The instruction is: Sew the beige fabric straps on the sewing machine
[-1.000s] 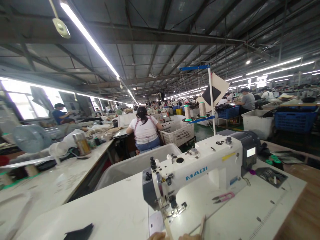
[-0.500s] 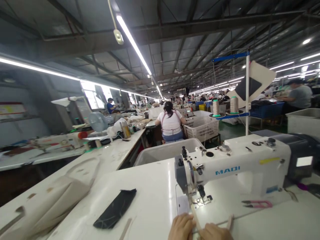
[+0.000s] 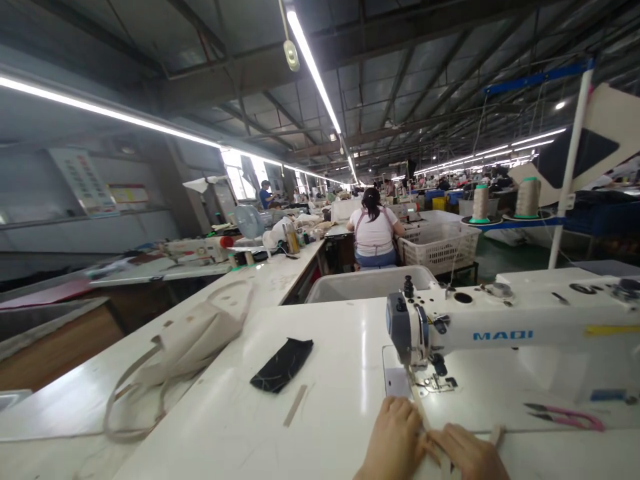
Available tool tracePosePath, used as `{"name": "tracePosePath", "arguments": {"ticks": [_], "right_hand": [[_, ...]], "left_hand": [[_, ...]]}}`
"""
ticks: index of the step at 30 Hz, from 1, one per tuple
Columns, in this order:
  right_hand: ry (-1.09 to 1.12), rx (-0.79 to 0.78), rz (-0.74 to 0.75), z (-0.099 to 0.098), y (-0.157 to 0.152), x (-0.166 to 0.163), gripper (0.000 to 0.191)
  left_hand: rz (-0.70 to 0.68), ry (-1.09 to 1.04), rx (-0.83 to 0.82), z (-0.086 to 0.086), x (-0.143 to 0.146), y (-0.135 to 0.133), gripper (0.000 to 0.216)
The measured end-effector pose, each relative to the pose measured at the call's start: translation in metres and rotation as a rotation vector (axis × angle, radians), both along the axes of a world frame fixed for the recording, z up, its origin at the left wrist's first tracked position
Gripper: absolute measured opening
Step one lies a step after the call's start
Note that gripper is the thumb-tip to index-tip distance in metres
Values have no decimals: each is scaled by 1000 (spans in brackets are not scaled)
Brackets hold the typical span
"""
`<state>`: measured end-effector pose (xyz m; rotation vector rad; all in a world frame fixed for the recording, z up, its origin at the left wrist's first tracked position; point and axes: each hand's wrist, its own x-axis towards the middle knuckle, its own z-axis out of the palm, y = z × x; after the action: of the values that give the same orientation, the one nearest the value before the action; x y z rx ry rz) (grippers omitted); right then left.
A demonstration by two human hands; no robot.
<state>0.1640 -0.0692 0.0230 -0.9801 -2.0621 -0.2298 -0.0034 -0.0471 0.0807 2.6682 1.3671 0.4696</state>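
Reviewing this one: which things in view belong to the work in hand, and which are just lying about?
In hand, it seems:
beige strip, under the left hand and right hand
sewing machine, where the strip leads

Apparently lying about:
black fabric piece
short narrow scrap
beige fabric with straps
pink-handled snips, untouched

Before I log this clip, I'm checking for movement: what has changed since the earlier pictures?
The view has swung left: the sewing machine sits further right in frame, and the beige fabric shows more fully. The left hand and right hand, at the bottom edge at first, show higher, on the pale strip. The black piece and pink snips lie as before.
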Motion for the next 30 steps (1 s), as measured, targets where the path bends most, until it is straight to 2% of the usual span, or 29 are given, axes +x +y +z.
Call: {"name": "tracePosePath", "arguments": {"ticks": [2,5,8,11,19,24,30], "right_hand": [[8,-89,18,10,-7,5,30],[17,-204,20,26,-15,13,26],[6,-217,31,33,-17,17,28],[7,-227,41,34,-17,19,27],[41,-272,62,36,-19,20,25],[130,-313,22,38,-18,22,27],[213,-290,-52,37,-19,23,33]], "left_hand": [[30,48,-1,3,7,-3,7],[60,27,14,5,17,-7,11],[39,-24,10,3,20,-9,17],[14,-65,15,1,20,-9,21],[17,-107,37,1,18,-8,18],[31,-106,38,4,21,-11,12],[51,-71,42,9,22,-15,7]]}}
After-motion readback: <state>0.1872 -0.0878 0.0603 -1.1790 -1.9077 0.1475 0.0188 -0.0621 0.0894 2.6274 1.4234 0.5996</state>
